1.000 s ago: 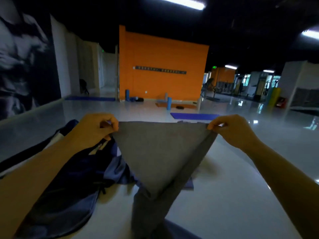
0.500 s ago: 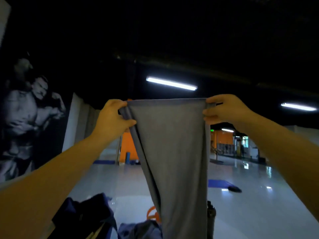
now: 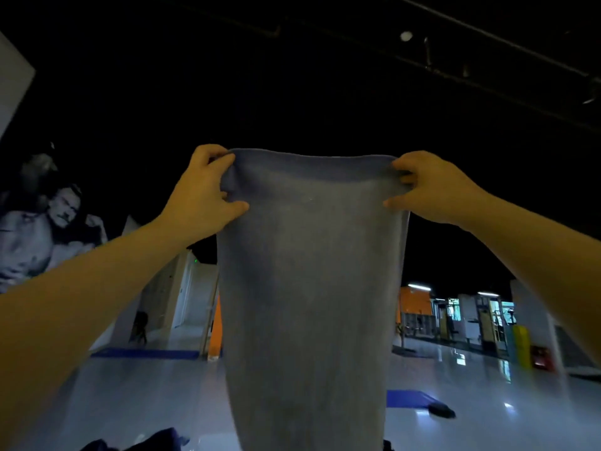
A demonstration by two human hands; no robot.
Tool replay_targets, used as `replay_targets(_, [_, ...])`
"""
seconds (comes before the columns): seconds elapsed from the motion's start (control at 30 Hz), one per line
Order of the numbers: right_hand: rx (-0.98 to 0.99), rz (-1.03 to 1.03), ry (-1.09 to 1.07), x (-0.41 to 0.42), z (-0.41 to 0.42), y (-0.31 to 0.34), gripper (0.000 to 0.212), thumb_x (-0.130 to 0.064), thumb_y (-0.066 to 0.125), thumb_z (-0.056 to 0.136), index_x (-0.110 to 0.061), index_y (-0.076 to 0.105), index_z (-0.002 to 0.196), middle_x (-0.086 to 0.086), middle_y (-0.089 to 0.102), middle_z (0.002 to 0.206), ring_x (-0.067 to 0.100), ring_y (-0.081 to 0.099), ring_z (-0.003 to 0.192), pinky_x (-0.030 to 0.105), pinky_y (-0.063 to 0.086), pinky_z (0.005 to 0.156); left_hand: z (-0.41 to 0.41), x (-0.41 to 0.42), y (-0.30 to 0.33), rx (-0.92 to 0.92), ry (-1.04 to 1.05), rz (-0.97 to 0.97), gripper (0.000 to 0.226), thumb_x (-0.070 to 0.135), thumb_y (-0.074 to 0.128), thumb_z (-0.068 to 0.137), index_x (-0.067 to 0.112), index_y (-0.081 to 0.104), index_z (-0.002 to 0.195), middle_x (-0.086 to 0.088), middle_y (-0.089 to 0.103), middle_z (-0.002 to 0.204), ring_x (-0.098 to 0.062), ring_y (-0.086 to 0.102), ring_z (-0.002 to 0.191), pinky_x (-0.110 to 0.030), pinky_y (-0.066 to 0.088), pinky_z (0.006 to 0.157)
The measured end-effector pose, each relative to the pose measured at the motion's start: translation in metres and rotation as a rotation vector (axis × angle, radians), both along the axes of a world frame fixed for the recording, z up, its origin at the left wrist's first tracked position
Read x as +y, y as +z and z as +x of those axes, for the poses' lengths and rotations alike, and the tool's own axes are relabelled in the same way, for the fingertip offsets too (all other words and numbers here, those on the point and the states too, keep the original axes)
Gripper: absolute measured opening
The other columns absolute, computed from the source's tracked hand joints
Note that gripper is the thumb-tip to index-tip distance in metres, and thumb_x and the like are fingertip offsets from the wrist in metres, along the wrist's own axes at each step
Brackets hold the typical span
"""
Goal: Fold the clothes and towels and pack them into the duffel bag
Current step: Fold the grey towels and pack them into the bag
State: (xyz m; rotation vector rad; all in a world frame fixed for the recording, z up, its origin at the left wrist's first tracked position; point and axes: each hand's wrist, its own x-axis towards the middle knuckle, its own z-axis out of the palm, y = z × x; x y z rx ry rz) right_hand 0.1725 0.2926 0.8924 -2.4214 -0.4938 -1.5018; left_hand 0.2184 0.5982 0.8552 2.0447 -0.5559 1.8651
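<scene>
Grey towel held up at arm's length, hanging free in the air; nothing carries it. Your left hand pinches the top-left corner, fingers curled over the hem, thumb in front. Your right hand pinches the top-right corner likewise. The cloth looks light, soft and limp: it drapes straight down and narrows toward its lower end. Expect no stiffness; hold it at the two top corners and keep the upper hem taut so that it folds squarely.
</scene>
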Motion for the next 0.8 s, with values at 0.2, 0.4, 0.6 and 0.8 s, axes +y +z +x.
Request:
replay_targets(0.2, [-0.074, -0.177, -0.181, -0.008, -0.031, 0.007, 0.111, -0.044, 0.077, 0.074, -0.013, 0.006, 0.152, -0.002, -0.002, 0.159, 0.025, 0.022, 0.141, 0.04, 0.033, 0.107, -0.046, -0.013, 0.012, -0.092, 0.189, 0.211, 0.108, 0.04, 0.08, 0.071, -0.003, 0.019, 0.148, -0.015, 0.014, 0.154, -0.031, 0.025, 0.138, -0.039, 0.036, 0.107])
replay_targets(0.4, [-0.313, -0.248, -0.356, -0.013, -0.061, 0.025, 0.119, -0.053, 0.074, 0.071, -0.016, -0.004, 0.152, 0.005, -0.004, 0.16, 0.023, 0.0, 0.147, 0.051, 0.004, 0.118, -0.088, -0.023, 0.038, -0.127, 0.25, 0.273, 0.131, 0.08, 0.047, 0.054, 0.0, 0.012, 0.15, -0.011, 0.008, 0.157, -0.031, 0.017, 0.142, -0.042, 0.021, 0.116])
replay_targets(0.6, [-0.314, -0.224, -0.347, -0.017, -0.069, 0.033, 0.117, -0.046, 0.076, 0.072, -0.013, -0.002, 0.152, 0.006, -0.004, 0.16, 0.024, 0.0, 0.147, 0.051, 0.005, 0.117, -0.099, -0.024, 0.042, -0.174, 0.229, 0.271, 0.131, 0.078, 0.052, 0.052, 0.003, 0.01, 0.151, -0.009, 0.006, 0.156, -0.03, 0.017, 0.141, -0.042, 0.022, 0.115])
replay_targets(0.8, [-0.133, -0.295, -0.388, -0.016, -0.005, -0.019, 0.112, -0.051, 0.068, 0.078, -0.016, -0.01, 0.151, 0.004, -0.01, 0.16, 0.023, -0.005, 0.147, 0.049, 0.0, 0.118, -0.023, -0.026, -0.01, -0.034, 0.17, 0.268, 0.141, 0.087, 0.062, 0.049, 0.003, 0.012, 0.151, 0.003, 0.005, 0.151, -0.031, 0.023, 0.137, -0.037, 0.025, 0.112])
